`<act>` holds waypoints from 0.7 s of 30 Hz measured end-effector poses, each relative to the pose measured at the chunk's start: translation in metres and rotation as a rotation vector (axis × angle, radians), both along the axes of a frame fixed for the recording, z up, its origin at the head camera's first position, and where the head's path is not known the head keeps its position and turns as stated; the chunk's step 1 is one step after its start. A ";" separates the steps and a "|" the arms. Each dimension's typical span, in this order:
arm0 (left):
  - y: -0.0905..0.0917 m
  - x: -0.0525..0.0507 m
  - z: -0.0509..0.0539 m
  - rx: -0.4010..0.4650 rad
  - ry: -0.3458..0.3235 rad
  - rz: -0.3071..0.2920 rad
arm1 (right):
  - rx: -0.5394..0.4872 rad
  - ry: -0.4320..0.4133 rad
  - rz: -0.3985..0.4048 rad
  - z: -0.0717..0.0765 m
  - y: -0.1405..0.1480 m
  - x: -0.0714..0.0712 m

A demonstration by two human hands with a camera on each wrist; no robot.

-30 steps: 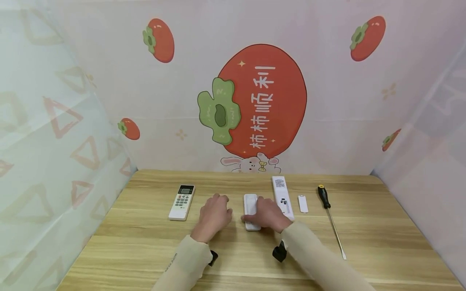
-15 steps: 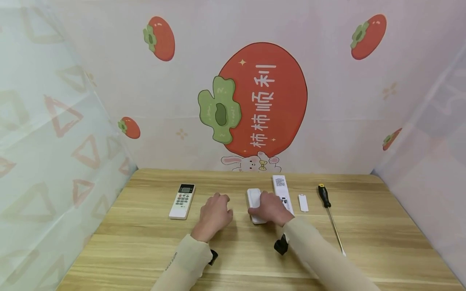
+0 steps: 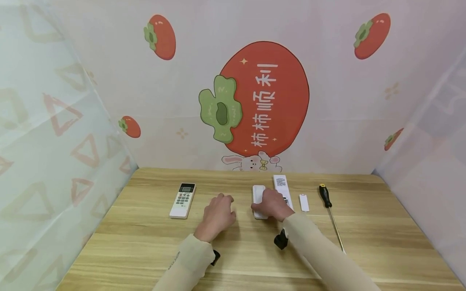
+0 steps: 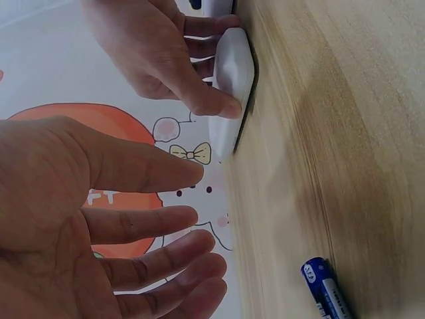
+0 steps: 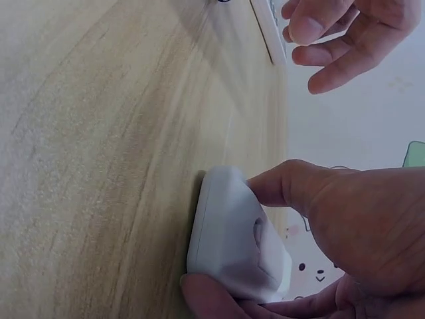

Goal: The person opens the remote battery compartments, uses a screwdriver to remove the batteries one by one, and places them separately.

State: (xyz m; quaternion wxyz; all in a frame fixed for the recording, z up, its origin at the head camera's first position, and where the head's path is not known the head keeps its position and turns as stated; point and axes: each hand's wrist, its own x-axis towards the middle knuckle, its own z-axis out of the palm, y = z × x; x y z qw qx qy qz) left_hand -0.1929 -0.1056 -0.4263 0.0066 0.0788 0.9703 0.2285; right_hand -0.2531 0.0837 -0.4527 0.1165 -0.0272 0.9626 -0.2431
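My right hand holds a white oblong plastic piece with a shallow recess, thumb on one side and fingers on the other. In the right wrist view this white piece lies on or very close to the wood. Just beyond that hand lies a white remote control, back up, partly hidden. My left hand hovers to the left, fingers loosely bent and holding nothing. Below it in the left wrist view lies a blue battery, which the hand hides from the head view.
A second white remote lies face up at the left. To the right are a small white battery cover and a screwdriver with a black and yellow handle. A printed cloth wall rises behind the wooden table.
My right hand has shifted the white piece away from me and slightly right, nearer the back-up remote. It looked tilted half a second ago and now looks flatter. My left hand barely moved.
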 end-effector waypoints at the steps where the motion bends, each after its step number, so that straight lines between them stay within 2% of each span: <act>1: 0.001 0.000 -0.001 -0.002 -0.001 -0.002 | 0.002 0.001 0.002 0.000 0.000 0.000; 9: 0.006 -0.001 -0.006 0.016 -0.017 -0.032 | 0.025 0.048 0.027 0.006 0.004 0.011; 16: 0.015 -0.014 -0.010 0.004 -0.034 -0.096 | 0.024 0.155 0.082 0.017 0.020 0.018; 21: 0.025 -0.024 -0.015 -0.048 -0.062 -0.159 | 0.030 0.265 0.141 0.017 0.032 0.024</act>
